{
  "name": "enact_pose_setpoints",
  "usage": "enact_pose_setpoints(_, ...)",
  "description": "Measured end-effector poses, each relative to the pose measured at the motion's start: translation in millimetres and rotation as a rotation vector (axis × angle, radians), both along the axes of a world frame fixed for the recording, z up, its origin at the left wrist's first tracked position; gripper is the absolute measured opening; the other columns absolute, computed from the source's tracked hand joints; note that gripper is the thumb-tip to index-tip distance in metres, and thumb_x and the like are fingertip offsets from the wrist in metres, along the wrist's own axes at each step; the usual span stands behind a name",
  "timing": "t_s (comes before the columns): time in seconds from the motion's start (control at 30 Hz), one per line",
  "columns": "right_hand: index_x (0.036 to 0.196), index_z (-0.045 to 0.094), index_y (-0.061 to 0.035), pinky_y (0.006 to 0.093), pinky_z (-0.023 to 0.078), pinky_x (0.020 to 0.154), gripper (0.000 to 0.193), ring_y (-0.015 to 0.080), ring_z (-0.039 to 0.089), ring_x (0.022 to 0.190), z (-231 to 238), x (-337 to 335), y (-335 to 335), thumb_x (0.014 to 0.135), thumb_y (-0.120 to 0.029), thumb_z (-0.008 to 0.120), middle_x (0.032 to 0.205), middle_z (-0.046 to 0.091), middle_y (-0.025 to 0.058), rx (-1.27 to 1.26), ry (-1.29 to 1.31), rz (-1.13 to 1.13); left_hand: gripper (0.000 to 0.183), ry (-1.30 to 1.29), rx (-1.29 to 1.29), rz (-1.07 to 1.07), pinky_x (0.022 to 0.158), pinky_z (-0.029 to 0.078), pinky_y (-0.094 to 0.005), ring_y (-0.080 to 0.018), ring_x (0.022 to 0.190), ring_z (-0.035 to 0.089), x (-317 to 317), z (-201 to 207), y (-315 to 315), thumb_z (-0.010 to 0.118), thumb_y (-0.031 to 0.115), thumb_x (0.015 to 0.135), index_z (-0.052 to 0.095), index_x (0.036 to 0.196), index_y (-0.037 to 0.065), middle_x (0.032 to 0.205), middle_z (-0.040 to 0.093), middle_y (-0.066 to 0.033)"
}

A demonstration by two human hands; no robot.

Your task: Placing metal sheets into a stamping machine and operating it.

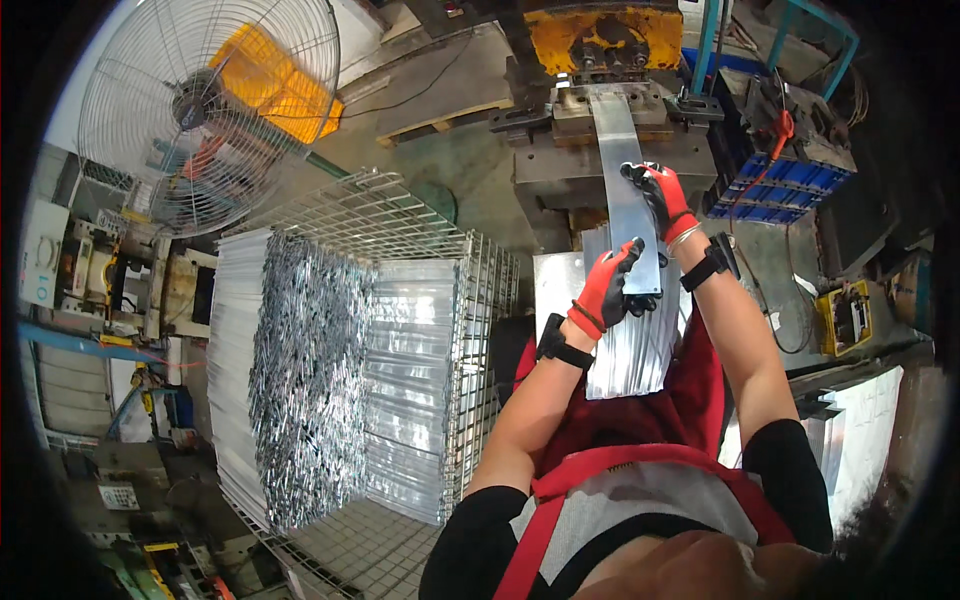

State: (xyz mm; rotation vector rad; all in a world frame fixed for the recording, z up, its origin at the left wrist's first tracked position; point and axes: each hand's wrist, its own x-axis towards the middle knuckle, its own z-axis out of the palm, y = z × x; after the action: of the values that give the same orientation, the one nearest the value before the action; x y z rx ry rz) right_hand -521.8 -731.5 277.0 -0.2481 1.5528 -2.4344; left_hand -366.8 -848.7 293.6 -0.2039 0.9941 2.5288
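Note:
A long flat metal strip (618, 150) reaches from my hands to the die block of a press, where its far end lies. My left hand (608, 282), in a red and black work glove, grips the near end of the strip with the thumb on top. Farther along, my right hand (662, 198), gloved alike, holds the strip's right edge. Below the strip, a stack of similar metal strips (630, 360) rests over my lap, partly hidden by my hands. The die block (570, 110) sits on the press bed, under an orange machine part (590, 40).
A wire mesh cage (475, 300) at left holds piles of metal strips (315, 380). A large fan (200, 110) stands behind it. Blue crates (770, 185) with tools stand right of the press, and a yellow bin (845, 318) lies nearer. A pallet (440, 90) lies at the back.

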Motion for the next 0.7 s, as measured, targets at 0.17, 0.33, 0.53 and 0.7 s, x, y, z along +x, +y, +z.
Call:
enact_pose_setpoints(0.17,0.085,0.067,-0.0018,0.0214,0.039,0.061,0.016,0.0032,0.047,0.069,26.3,33.2,-14.6,0.083,-0.018,0.067,0.076,0.058,-0.0076,0.168,0.194,-0.237,0.026,0.305,-0.533,0.115,0.077,0.048,-0.0263,-0.0168,0.091,0.061,18.0,-5.2,-7.2,0.049,0.02,0.095,0.059,0.112,0.002,0.109,0.06,-0.0074)
enact_pose_setpoints(0.33,0.104,0.063,0.001,0.0228,0.043,0.07,0.025,0.0083,0.054,0.078,10.5,94.4,10.1,0.086,-0.017,0.064,0.088,0.061,-0.0016,0.075,0.063,-0.01,0.02,0.284,-0.533,0.312,0.063,0.042,-0.0198,-0.0028,0.073,0.051,63.2,-9.0,-16.6,0.061,0.018,0.09,0.059,0.101,0.0,0.081,0.059,0.0028)
enact_pose_setpoints(0.53,0.12,0.055,0.0003,0.0303,0.049,0.085,0.034,0.0116,0.059,0.093,-10.0,153.6,56.7,0.094,-0.021,0.055,0.107,0.062,0.005,0.044,-0.087,0.098,0.048,-0.075,-0.702,0.474,0.069,0.048,-0.0255,-0.0089,0.079,0.058,151.8,-41.7,-54.1,0.064,0.019,0.087,0.049,0.127,-0.004,0.087,0.064,-0.0043)
enact_pose_setpoints(0.7,0.119,0.054,-0.0009,0.0301,0.048,0.077,0.047,0.0178,0.061,0.088,-71.0,171.8,97.9,0.084,-0.03,0.067,0.101,0.064,0.0095,0.659,-0.151,-0.133,0.021,-0.118,-0.95,0.34,0.052,0.042,-0.0281,-0.0098,0.057,0.051,168.8,-83.8,-80.8,0.064,0.023,0.087,0.057,0.095,0.005,0.065,0.053,0.0016)
